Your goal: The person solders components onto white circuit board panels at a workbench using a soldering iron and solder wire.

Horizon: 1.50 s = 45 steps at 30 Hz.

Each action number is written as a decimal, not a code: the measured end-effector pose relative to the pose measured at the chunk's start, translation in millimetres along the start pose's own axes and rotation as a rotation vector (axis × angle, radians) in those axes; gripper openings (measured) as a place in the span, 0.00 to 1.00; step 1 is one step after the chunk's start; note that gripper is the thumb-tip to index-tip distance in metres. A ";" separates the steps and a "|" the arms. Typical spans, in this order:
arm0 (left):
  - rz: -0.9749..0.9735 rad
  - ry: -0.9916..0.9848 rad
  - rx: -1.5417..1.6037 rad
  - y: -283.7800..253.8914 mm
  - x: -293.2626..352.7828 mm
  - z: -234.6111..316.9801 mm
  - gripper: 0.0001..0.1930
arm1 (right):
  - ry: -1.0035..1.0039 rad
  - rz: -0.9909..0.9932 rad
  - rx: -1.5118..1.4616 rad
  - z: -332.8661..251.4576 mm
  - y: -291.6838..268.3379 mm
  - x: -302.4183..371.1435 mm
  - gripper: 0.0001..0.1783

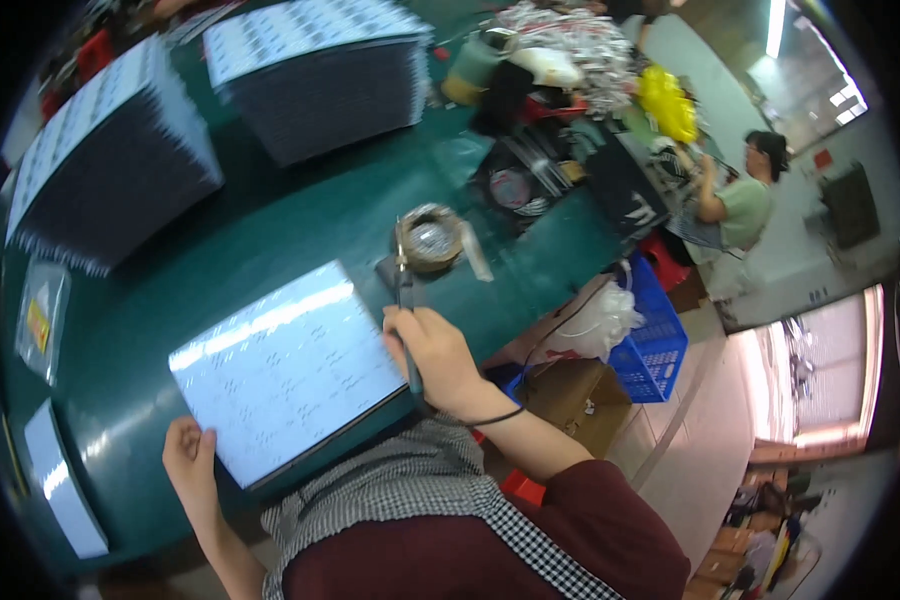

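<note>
A white glossy rectangular sheet or panel [285, 375], printed with rows of small dark marks, lies at a slant on the green table in front of me. My left hand [189, 452] is at its left edge, fingers loosely bent and apart, thumb by the edge. Over its right edge, my right hand [432, 355] is closed around a slim dark-handled tool [405, 285] with a brass-coloured metal end pointing away from me. The tool's exact kind is unclear. Just beyond its tip sits a brown ring-shaped roll [431, 238] with something shiny inside.
Two tall stacks of white sheets [320, 90] [120, 165] stand at the far left. A clear bag [42, 320] and a white strip [65, 485] lie at left. Far right are cluttered parts, a yellow bag [667, 104] and a seated person [740, 200]. A blue crate [655, 345] stands beside the table.
</note>
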State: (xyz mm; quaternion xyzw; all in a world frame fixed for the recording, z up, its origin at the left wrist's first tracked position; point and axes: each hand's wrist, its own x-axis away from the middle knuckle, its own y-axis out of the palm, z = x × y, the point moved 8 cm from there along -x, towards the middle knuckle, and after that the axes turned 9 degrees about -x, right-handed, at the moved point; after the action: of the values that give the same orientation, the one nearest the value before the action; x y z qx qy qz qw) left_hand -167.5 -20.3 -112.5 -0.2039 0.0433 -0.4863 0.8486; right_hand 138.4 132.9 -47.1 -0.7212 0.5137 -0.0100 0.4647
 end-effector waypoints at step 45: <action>0.333 0.506 -0.501 -28.6 30.4 60.0 0.10 | -0.106 0.228 -0.699 -10.2 -3.2 9.9 0.20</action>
State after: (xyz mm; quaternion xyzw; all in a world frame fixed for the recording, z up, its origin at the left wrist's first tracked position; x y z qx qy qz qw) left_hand -158.4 -40.4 -42.7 -0.2683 0.4011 -0.3513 0.8023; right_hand 140.4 118.9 -43.7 -0.7741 0.5383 0.2551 0.2141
